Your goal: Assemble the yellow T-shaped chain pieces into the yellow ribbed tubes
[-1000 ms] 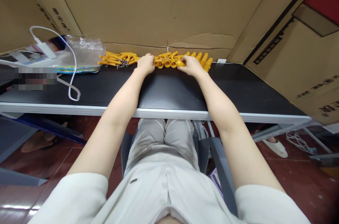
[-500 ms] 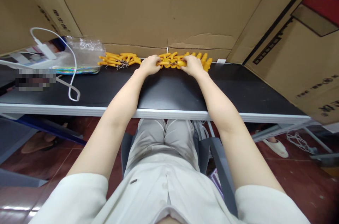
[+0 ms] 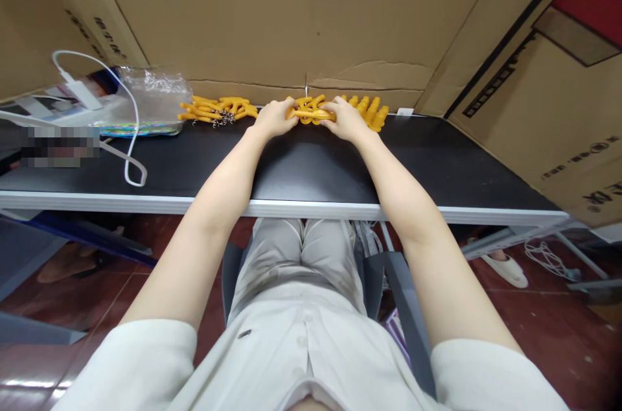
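Note:
At the back of the black table, my left hand and my right hand face each other. A slim yellow piece stretches between their closed fingertips, one end in each hand; its exact kind is too small to make out. Just behind it lie branched yellow pieces, partly covered by my fingers. More yellow pieces with small metal chains lie left of my left hand. To the right of my right hand, thick yellow pieces stand in a row, some of them hidden by the hand.
A brown cardboard wall rises directly behind the table, and another cardboard panel borders the right. Clear plastic bags, a white cable and a white charger lie at the left.
My right hand has shifted slightly left, off the yellow row, toward my left hand. A slim yellow piece now spans the two hands. The left hand has hardly moved.

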The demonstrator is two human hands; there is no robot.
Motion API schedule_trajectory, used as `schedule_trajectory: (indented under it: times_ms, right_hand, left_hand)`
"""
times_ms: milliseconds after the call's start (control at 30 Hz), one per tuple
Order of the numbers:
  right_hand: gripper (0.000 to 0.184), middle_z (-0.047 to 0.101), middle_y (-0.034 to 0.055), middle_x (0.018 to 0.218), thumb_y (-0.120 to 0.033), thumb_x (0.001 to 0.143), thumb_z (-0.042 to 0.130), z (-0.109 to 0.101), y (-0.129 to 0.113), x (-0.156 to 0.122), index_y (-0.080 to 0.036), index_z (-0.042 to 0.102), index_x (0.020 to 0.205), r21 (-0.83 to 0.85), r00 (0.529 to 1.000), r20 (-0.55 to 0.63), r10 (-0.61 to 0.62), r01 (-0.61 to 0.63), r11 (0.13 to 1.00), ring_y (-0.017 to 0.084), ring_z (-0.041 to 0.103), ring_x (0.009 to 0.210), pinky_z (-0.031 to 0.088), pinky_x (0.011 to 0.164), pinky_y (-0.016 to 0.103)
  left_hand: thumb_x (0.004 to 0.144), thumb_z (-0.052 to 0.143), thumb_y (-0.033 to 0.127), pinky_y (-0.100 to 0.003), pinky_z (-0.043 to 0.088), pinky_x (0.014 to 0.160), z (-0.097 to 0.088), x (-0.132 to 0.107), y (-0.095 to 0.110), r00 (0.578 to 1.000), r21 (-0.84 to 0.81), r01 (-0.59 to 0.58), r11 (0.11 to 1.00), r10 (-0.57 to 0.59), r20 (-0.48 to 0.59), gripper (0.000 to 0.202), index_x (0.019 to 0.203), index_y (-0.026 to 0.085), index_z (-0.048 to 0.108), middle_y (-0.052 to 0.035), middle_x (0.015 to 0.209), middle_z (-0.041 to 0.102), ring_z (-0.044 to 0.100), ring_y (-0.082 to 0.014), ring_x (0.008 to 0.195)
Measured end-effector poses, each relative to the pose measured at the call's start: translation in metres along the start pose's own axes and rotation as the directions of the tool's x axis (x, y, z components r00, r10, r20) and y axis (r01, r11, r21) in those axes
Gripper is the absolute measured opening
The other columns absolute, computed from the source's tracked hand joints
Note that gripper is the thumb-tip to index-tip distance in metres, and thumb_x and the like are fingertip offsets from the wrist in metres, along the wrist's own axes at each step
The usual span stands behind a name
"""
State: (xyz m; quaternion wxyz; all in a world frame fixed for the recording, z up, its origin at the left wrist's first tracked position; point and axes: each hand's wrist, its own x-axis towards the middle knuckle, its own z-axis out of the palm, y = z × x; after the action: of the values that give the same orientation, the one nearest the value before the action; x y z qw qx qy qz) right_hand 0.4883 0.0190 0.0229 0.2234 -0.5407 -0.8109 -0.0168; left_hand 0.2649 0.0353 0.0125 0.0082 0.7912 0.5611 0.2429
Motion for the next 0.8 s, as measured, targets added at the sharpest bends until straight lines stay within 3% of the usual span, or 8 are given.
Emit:
schedule_trajectory:
  times_ms: [133,233,367,533,667,800]
  right_hand:
    - [0.053,0.068,0.0196,0.143,-0.035,0.093,0.074,0.002,0.004,0.004,-0.017,0.070,0.142,0.112,0.999,-0.020,0.046,-0.044,0.993,0.036,0.064,0.136,0.049,0.121,0.053]
    - [0.060,0.068,0.0178,0.145,-0.027,0.087,0.078,0.005,0.011,0.007,-0.016,0.065,0.145,0.256,0.995,-0.009,0.103,-0.098,0.962,0.031,0.069,0.127,0.055,0.115,0.049]
    - [0.053,0.072,0.0117,0.135,-0.024,0.081,0.086,0.008,0.023,0.009,-0.020,0.066,0.130,0.483,0.987,0.019,0.157,-0.147,0.863,0.026,0.074,0.115,0.063,0.104,0.045]
    - [0.044,0.073,0.0063,0.100,-0.041,0.077,0.100,0.007,0.027,0.012,-0.021,0.066,0.097,0.687,0.983,-0.019,0.181,-0.118,0.717,0.024,0.075,0.100,0.066,0.095,0.040]
    - [0.047,0.067,0.0025,0.078,-0.063,0.092,0.084,0.004,0.021,0.011,-0.022,0.062,0.089,0.771,0.969,0.071,0.237,-0.204,0.603,0.020,0.077,0.076,0.066,0.076,0.033]
    - [0.047,0.065,0.0007,0.070,-0.066,0.101,0.071,0.004,0.016,0.011,-0.022,0.059,0.087,0.779,0.946,0.143,0.291,-0.289,0.557,0.016,0.074,0.063,0.060,0.062,0.024]
  left_hand:
    - [0.096,0.064,0.033,-0.049,0.053,0.110,0.001,0.001,-0.003,1.000,-0.003,0.019,1.000,-0.019,-0.009,0.045,0.140,0.025,0.071,-0.0121,0.125,0.079,0.069,-0.0388,0.125]
    - [0.094,0.065,0.031,-0.050,0.053,0.111,0.002,0.003,-0.006,0.999,-0.007,0.046,0.999,-0.046,-0.002,0.047,0.140,0.025,0.069,-0.0126,0.126,0.078,0.069,-0.0391,0.125]
    - [0.093,0.065,0.028,-0.051,0.053,0.111,0.002,0.003,-0.007,0.997,-0.001,0.083,0.997,-0.083,-0.009,0.049,0.141,0.022,0.069,-0.0149,0.128,0.077,0.069,-0.0402,0.126]
    - [0.090,0.066,0.027,-0.049,0.053,0.111,0.003,0.007,-0.014,0.997,-0.056,0.045,0.997,-0.048,-0.055,0.043,0.133,0.024,0.070,-0.0119,0.120,0.078,0.071,-0.0388,0.124]
    - [0.090,0.069,0.026,-0.047,0.053,0.111,0.005,0.012,-0.021,0.996,-0.112,-0.005,0.994,-0.004,-0.086,0.039,0.128,0.024,0.070,-0.0111,0.114,0.079,0.072,-0.0376,0.123]
    - [0.091,0.068,0.026,-0.047,0.053,0.110,0.006,0.011,-0.020,0.996,-0.118,0.000,0.993,-0.011,-0.091,0.037,0.127,0.025,0.070,-0.0108,0.114,0.079,0.073,-0.0378,0.123]
